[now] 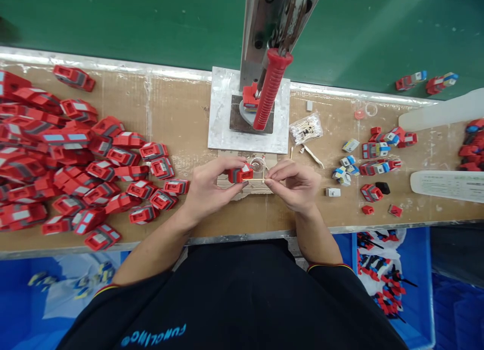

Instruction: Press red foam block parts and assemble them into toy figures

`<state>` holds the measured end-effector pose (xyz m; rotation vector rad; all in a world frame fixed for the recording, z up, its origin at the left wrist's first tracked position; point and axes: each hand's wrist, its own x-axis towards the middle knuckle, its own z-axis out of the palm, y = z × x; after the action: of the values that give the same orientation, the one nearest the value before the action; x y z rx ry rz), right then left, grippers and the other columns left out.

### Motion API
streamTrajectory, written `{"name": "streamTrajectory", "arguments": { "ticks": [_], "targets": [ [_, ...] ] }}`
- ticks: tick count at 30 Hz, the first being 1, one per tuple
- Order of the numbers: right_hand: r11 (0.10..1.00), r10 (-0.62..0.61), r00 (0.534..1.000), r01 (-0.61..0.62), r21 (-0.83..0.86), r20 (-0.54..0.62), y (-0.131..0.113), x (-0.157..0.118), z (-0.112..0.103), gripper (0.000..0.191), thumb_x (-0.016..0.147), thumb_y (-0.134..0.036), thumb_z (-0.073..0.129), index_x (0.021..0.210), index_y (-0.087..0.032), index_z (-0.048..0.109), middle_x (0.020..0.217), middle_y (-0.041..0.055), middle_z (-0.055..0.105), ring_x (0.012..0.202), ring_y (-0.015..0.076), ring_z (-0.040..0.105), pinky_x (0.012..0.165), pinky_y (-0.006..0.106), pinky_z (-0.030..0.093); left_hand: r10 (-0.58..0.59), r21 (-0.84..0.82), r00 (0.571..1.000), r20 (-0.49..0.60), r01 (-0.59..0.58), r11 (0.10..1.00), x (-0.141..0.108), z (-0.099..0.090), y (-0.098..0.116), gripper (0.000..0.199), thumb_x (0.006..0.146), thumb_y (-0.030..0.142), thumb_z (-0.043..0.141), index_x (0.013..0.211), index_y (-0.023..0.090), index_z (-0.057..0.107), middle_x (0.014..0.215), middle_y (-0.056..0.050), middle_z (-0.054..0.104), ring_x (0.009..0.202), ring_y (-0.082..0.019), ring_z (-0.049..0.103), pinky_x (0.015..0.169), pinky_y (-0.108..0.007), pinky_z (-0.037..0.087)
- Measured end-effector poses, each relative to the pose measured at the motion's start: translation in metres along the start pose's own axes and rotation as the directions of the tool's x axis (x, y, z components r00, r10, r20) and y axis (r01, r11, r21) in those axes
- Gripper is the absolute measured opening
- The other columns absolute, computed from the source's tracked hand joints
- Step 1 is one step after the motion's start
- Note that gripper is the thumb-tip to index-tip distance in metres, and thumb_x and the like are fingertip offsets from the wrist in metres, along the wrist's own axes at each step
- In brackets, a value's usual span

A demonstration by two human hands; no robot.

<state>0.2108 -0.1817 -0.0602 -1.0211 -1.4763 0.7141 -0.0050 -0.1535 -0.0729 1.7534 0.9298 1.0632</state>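
Note:
Between the thumb and fingers of my left hand (212, 187) is a red toy vehicle part (235, 175). My right hand (297, 182) pinches a thin cotton swab (258, 180), which points left with its tip at the red part. Just behind the swab, a small clear round dish (258, 164) rests on a torn piece of cardboard (247, 190). Both hands are over the middle of the bench, in front of the press plate.
A hand press with a red lever (270, 90) stands on a metal plate (221, 113). Red toy parts (68, 138) are heaped at left. A swab bag (306, 129), small white-blue parts (346, 171) and blue bins (416, 289) are at right.

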Motion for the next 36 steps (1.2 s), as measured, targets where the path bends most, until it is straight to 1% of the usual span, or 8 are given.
{"name": "streamTrajectory", "arguments": {
  "ticks": [10, 15, 22, 25, 28, 32, 34, 36],
  "targets": [
    [0.995, -0.080, 0.997, 0.079, -0.060, 0.000, 0.000, 0.002, -0.007, 0.015, 0.087, -0.015, 0.081, 0.082, -0.026, 0.072, 0.073, -0.0007, 0.080, 0.063, 0.0163, 0.073, 0.056, 0.030, 0.056, 0.091, 0.102, 0.995, -0.037, -0.087, 0.991, 0.004, -0.004, 0.006, 0.025, 0.087, 0.017, 0.083, 0.110, 0.024, 0.077, 0.116, -0.006, 0.084, 0.107, -0.024, 0.082, 0.097, -0.038, 0.067],
    [0.990, -0.107, 0.993, 0.102, -0.093, -0.056, 0.005, 0.003, -0.025, 0.013, 0.088, -0.021, 0.082, 0.083, -0.027, 0.072, 0.072, -0.0006, 0.077, 0.063, 0.0184, 0.072, 0.060, 0.034, 0.057, 0.015, 0.075, 0.998, -0.056, -0.011, 0.997, 0.004, -0.005, 0.004, 0.021, 0.087, 0.024, 0.082, 0.108, 0.023, 0.078, 0.116, -0.007, 0.084, 0.108, -0.024, 0.081, 0.099, -0.039, 0.067],
    [0.909, 0.001, 0.940, 0.141, -0.391, 0.340, 0.018, 0.008, -0.029, 0.006, 0.096, -0.029, 0.073, 0.102, -0.028, 0.075, 0.100, 0.0040, 0.082, 0.093, 0.0213, 0.074, 0.081, 0.038, 0.060, -0.029, 0.001, 0.993, -0.117, 0.029, 1.000, 0.003, -0.010, -0.005, 0.028, 0.085, 0.023, 0.087, 0.112, 0.025, 0.079, 0.113, -0.006, 0.083, 0.105, -0.024, 0.081, 0.095, -0.038, 0.069],
    [0.904, -0.007, 0.998, 0.036, -0.426, 0.069, 0.014, 0.007, -0.069, 0.022, 0.097, -0.044, 0.073, 0.112, -0.028, 0.073, 0.108, 0.0038, 0.078, 0.093, 0.0195, 0.071, 0.077, 0.035, 0.057, -0.025, -0.068, 0.982, -0.187, 0.013, 0.998, 0.007, -0.013, -0.004, 0.033, 0.082, 0.022, 0.091, 0.112, 0.028, 0.079, 0.114, -0.003, 0.083, 0.104, -0.024, 0.081, 0.092, -0.039, 0.072],
    [0.731, -0.002, 0.957, -0.196, -0.653, -0.290, 0.005, -0.001, -0.130, 0.014, 0.099, -0.039, 0.068, 0.103, -0.026, 0.072, 0.100, 0.0037, 0.074, 0.086, 0.0207, 0.065, 0.081, 0.038, 0.054, -0.106, -0.161, 0.975, -0.195, 0.075, 0.984, 0.010, -0.016, 0.002, 0.035, 0.082, 0.026, 0.093, 0.114, 0.032, 0.079, 0.120, -0.001, 0.083, 0.113, -0.029, 0.080, 0.098, -0.049, 0.073],
    [0.401, 0.372, 0.923, -0.256, -0.880, -0.099, 0.005, -0.016, -0.178, 0.013, 0.084, -0.025, 0.078, 0.097, -0.025, 0.076, 0.101, 0.0090, 0.076, 0.101, 0.0315, 0.065, 0.098, 0.051, 0.051, -0.205, -0.203, 0.962, -0.182, 0.167, 0.965, 0.008, -0.016, 0.011, 0.034, 0.082, 0.035, 0.092, 0.113, 0.033, 0.078, 0.119, 0.003, 0.083, 0.108, -0.032, 0.082, 0.096, -0.054, 0.073],
    [0.354, 0.527, 0.850, -0.231, -0.906, -0.011, 0.009, -0.022, -0.181, 0.020, 0.080, -0.017, 0.078, 0.099, -0.024, 0.077, 0.104, 0.0106, 0.076, 0.103, 0.0333, 0.065, 0.099, 0.052, 0.052, -0.249, -0.199, 0.953, -0.172, 0.214, 0.957, 0.008, -0.015, 0.014, 0.031, 0.083, 0.036, 0.090, 0.112, 0.033, 0.078, 0.118, 0.003, 0.083, 0.104, -0.032, 0.083, 0.094, -0.053, 0.073],
    [0.374, 0.545, 0.839, -0.249, -0.893, -0.006, 0.009, -0.025, -0.176, 0.023, 0.081, -0.014, 0.075, 0.102, -0.023, 0.077, 0.105, 0.0112, 0.075, 0.104, 0.0331, 0.065, 0.099, 0.052, 0.053, -0.262, -0.202, 0.949, -0.175, 0.226, 0.953, 0.009, -0.014, 0.014, 0.032, 0.082, 0.036, 0.091, 0.111, 0.032, 0.078, 0.117, 0.003, 0.084, 0.101, -0.031, 0.083, 0.090, -0.050, 0.074]
  ]
}}
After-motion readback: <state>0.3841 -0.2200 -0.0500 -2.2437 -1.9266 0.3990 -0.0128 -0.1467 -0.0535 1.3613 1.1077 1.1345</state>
